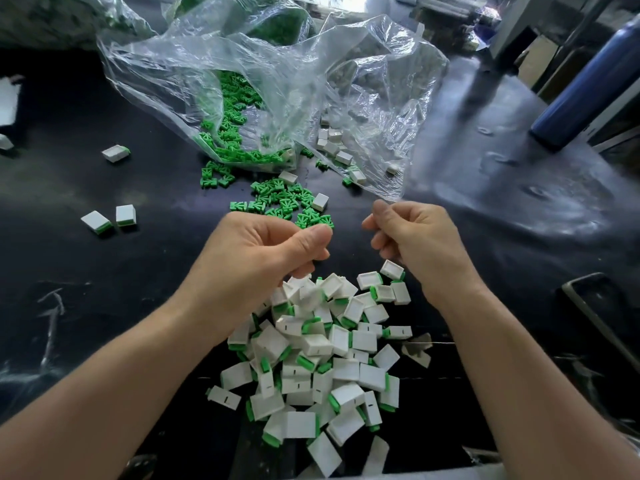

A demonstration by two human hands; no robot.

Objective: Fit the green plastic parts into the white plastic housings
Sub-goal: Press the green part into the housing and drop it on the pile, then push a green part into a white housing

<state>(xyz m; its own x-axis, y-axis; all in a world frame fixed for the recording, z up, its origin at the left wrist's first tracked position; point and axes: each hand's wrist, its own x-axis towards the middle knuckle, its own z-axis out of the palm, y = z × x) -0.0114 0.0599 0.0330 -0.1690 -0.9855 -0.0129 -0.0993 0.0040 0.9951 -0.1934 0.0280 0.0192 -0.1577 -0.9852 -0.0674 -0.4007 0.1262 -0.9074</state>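
Loose green parts [277, 199] lie scattered on the dark table just beyond my hands, and more spill from a clear plastic bag [242, 98]. Empty white housings [334, 147] sit under a second clear bag [374, 109] to the right. A pile of white housings with green parts fitted [322, 355] lies near me. My left hand [270, 247] hovers over the pile's far edge, fingers curled and thumb against the forefinger, with nothing visible in it. My right hand [412, 237] is curled the same way above a white housing [392, 269], and I see nothing in it.
Three fitted housings [116, 153] [97, 222] [125, 215] lie apart on the left. A dark blue bottle [585, 84] stands at the right. A metal frame [602, 317] lies at the table's right edge. More bags of green parts [280, 26] sit at the back.
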